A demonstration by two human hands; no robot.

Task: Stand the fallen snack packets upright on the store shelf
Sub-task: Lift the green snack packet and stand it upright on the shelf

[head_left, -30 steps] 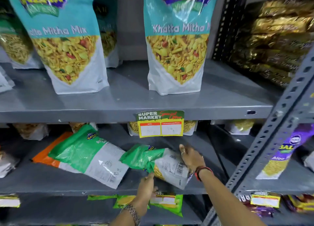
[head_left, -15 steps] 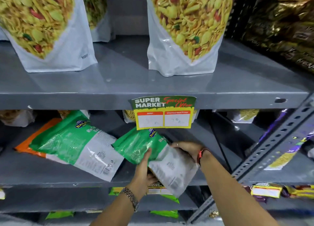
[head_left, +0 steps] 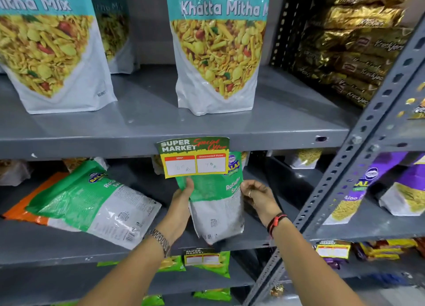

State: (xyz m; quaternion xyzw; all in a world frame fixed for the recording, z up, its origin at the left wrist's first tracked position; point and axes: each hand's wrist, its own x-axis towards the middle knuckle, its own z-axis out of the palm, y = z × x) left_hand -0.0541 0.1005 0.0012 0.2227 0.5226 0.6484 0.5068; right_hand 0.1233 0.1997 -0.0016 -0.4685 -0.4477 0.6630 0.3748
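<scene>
Both hands are closed on a green snack packet (head_left: 215,204): the left hand (head_left: 181,204) pinches its left edge with the thumb across the front, and the right hand (head_left: 258,196) grips its right edge near the printed name. The packet is nearly upright on the middle shelf (head_left: 46,252), and whether its bottom corner touches the front lip or hangs just clear of it cannot be told. That is the main risk, to my eye: set down so near the edge, the soft base may not sit flat, and the packet could tip forward off the shelf or slump back down. Its top also reaches up behind the yellow price tag (head_left: 195,157) hanging from the shelf above, so pushing it further in could snag the tag or bend it. A second green packet (head_left: 92,204) lies flat just to the left, on top of an orange packet (head_left: 30,204), well apart from the hands, and both are not yet stood up; a careless elbow could drag them forward
</scene>
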